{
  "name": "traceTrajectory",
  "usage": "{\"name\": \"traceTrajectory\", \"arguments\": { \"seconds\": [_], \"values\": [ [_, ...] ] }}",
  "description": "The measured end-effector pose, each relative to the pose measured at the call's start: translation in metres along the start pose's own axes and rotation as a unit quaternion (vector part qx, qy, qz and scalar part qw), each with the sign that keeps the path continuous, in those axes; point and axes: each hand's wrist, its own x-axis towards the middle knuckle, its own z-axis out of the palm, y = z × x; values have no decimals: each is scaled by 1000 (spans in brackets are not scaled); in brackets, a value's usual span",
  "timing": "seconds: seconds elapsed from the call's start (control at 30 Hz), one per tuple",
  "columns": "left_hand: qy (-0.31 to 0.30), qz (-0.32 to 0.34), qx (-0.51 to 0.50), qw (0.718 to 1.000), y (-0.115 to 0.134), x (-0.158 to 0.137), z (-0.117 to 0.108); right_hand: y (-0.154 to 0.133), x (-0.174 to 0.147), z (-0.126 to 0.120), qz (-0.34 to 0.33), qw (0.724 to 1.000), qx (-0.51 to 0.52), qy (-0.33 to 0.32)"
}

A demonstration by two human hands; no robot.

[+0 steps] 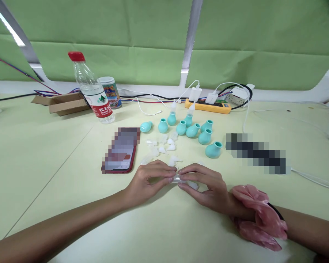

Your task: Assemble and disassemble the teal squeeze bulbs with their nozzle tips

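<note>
Between my two hands, low over the table, is a small clear plastic tube (177,179). The fingertips of my left hand (150,179) pinch its left end. My right hand (205,184) grips the right end between thumb and fingers. A whitish translucent piece (193,185) shows beneath my right fingers. Just beyond my hands lie several loose clear and white plastic pieces (162,149). Several turquoise rubber bulbs (214,149) stand or lie farther back. Two of them, including one bulb (171,118) at the back, carry clear nozzles (173,107).
A phone (120,151) lies left of the pieces, a blurred dark object (256,153) at right. Behind stand a water bottle (97,96), a can (111,93), an open cardboard box (68,104) and a yellow power strip (208,106) with cables. A green partition (131,44) closes the back.
</note>
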Motion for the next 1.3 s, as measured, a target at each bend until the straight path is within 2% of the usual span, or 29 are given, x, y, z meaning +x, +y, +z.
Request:
{"name": "traceTrajectory", "arguments": {
  "seconds": [0.1,0.23,0.4,0.5,0.63,0.7,1.3],
  "values": [
    [-1,-91,-87,992,3,1,0,0,0,0,-19,1000,-11,-2],
    [13,-215,-211,953,5,2,3,0,-1,-1,-61,998,-25,-5],
    [-21,-274,-212,938,4,1,4,2,-4,-5,-111,993,-31,-34],
    [-41,-287,-218,932,3,0,4,2,-5,-5,-92,994,-47,-42],
    [-6,-285,-260,922,1,2,3,0,-4,-2,-42,998,-47,7],
    [4,-279,-281,918,1,3,4,-1,-2,-1,-32,998,-49,11],
    [-17,-290,-267,919,2,2,4,3,-2,0,-39,998,-39,9]
  ]
}}
